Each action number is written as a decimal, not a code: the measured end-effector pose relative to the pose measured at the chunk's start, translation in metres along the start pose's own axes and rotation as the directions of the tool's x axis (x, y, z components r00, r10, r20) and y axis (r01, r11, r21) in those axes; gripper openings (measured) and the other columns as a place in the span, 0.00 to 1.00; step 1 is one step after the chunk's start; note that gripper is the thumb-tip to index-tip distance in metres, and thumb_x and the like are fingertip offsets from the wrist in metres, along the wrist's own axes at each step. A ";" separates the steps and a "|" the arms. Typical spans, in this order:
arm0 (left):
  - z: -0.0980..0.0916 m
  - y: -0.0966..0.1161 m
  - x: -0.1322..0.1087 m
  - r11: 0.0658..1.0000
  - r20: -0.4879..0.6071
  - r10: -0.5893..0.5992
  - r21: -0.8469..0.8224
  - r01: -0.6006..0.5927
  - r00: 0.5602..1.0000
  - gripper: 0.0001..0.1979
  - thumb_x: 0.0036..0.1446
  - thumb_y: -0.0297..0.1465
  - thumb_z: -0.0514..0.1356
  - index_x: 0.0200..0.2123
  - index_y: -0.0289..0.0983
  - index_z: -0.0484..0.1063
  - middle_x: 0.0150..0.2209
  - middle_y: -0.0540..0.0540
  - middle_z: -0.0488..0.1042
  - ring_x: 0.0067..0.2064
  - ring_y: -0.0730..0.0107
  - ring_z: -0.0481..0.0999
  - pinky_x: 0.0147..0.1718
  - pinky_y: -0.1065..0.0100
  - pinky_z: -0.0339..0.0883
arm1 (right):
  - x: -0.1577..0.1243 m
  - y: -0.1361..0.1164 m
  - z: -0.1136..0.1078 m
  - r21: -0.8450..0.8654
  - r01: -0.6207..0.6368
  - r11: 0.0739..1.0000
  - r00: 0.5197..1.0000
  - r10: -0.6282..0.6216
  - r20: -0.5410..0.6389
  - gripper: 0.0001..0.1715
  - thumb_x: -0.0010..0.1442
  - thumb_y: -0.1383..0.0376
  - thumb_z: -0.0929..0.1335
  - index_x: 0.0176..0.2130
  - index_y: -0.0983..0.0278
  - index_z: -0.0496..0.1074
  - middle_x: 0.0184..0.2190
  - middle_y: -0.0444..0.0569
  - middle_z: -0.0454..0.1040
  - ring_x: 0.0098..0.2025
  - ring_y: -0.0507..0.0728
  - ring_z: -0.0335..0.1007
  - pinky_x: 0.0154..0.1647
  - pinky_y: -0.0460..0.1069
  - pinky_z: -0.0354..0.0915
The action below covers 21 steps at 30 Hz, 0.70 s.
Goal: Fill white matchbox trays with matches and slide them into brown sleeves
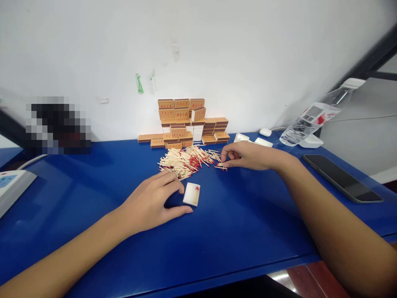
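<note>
A small white matchbox tray (188,194) lies on the blue table, with several red-tipped matches (196,195) along its right side. My left hand (156,198) rests beside the tray, thumb and fingers spread around its left side and holding nothing. Behind the tray is a loose heap of matches (178,161) with red heads. At the heap's right edge my right hand (240,156) has its thumb and fingertips closed on a few matches (221,166); how many is hidden by the fingers.
Stacked matchboxes (181,114) stand against the wall behind the heap. Further white trays (263,142) and a small white case (265,132) lie to the right. A water bottle (313,118) leans near a phone (341,176). A white device (14,188) sits at far left.
</note>
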<state>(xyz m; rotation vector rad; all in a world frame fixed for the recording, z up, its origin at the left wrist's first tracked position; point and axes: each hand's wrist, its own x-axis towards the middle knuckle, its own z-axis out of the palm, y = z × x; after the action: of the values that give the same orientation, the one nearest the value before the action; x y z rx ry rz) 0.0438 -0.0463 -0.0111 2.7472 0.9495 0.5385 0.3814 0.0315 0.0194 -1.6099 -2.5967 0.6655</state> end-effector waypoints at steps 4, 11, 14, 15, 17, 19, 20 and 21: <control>0.000 0.001 0.000 1.000 0.010 0.004 0.001 -0.004 1.000 0.16 0.66 0.46 0.65 0.42 0.38 0.75 0.39 0.45 0.73 0.41 0.61 0.73 0.39 0.61 0.67 | -0.002 -0.006 0.001 -0.018 -0.027 0.999 1.000 0.027 0.011 0.12 0.63 0.57 0.70 0.41 0.61 0.78 0.30 0.46 0.74 0.29 0.54 0.64 0.31 0.51 0.54; -0.002 0.003 0.001 1.000 0.003 0.005 -0.011 -0.005 1.000 0.16 0.66 0.44 0.64 0.47 0.39 0.74 0.41 0.44 0.75 0.43 0.59 0.75 0.41 0.59 0.71 | -0.002 -0.007 0.003 -0.005 -0.070 0.998 0.996 0.070 0.056 0.11 0.62 0.59 0.69 0.41 0.62 0.78 0.30 0.47 0.75 0.29 0.54 0.66 0.30 0.51 0.55; -0.002 0.004 0.000 1.000 -0.012 -0.027 0.010 0.028 1.000 0.23 0.66 0.45 0.64 0.59 0.40 0.70 0.49 0.42 0.76 0.49 0.56 0.77 0.46 0.55 0.74 | -0.002 -0.006 0.003 -0.007 -0.062 0.998 0.997 0.062 0.053 0.14 0.62 0.55 0.69 0.41 0.62 0.78 0.30 0.47 0.74 0.29 0.54 0.65 0.30 0.51 0.55; -0.001 0.005 0.000 0.999 -0.021 -0.029 0.021 0.029 0.999 0.26 0.66 0.44 0.64 0.62 0.40 0.68 0.52 0.40 0.75 0.52 0.54 0.76 0.49 0.54 0.74 | -0.002 -0.005 0.003 -0.007 -0.059 0.998 0.997 0.060 0.054 0.14 0.62 0.55 0.69 0.40 0.62 0.78 0.29 0.46 0.74 0.28 0.54 0.65 0.29 0.51 0.55; 0.000 0.006 0.000 0.999 -0.030 -0.011 0.035 0.012 1.000 0.27 0.66 0.43 0.64 0.64 0.40 0.67 0.57 0.39 0.73 0.57 0.52 0.75 0.54 0.52 0.73 | -0.002 -0.005 0.003 -0.001 -0.058 0.998 0.996 0.058 0.062 0.13 0.62 0.57 0.69 0.40 0.62 0.78 0.28 0.46 0.74 0.28 0.54 0.64 0.29 0.51 0.55; 0.000 0.007 0.000 1.000 -0.027 0.013 0.025 -0.012 1.000 0.21 0.67 0.41 0.63 0.60 0.40 0.70 0.57 0.39 0.73 0.56 0.53 0.75 0.55 0.52 0.72 | -0.001 -0.004 0.005 0.010 -0.049 0.999 0.996 0.048 0.079 0.10 0.61 0.61 0.68 0.38 0.62 0.78 0.27 0.45 0.73 0.27 0.54 0.63 0.28 0.50 0.54; 0.000 0.007 0.000 1.000 -0.025 0.014 0.018 -0.014 1.000 0.18 0.67 0.40 0.62 0.56 0.39 0.72 0.55 0.39 0.73 0.55 0.54 0.75 0.54 0.52 0.73 | -0.001 -0.004 0.006 0.016 -0.031 0.999 0.997 0.030 0.066 0.09 0.60 0.62 0.68 0.37 0.62 0.78 0.26 0.45 0.72 0.26 0.53 0.62 0.28 0.50 0.53; 0.000 0.008 0.000 1.000 -0.025 0.010 0.013 -0.009 1.000 0.16 0.67 0.40 0.62 0.53 0.38 0.73 0.53 0.39 0.74 0.53 0.54 0.75 0.52 0.52 0.73 | 0.000 -0.005 0.007 0.022 -0.012 1.000 0.999 0.011 0.044 0.08 0.59 0.63 0.68 0.35 0.62 0.78 0.24 0.43 0.71 0.25 0.53 0.60 0.27 0.50 0.52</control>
<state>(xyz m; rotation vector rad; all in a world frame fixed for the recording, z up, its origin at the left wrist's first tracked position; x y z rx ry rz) 0.0480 -0.0523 -0.0088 2.7640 0.9492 0.5715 0.3759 0.0271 0.0148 -1.6234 -2.6029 0.7360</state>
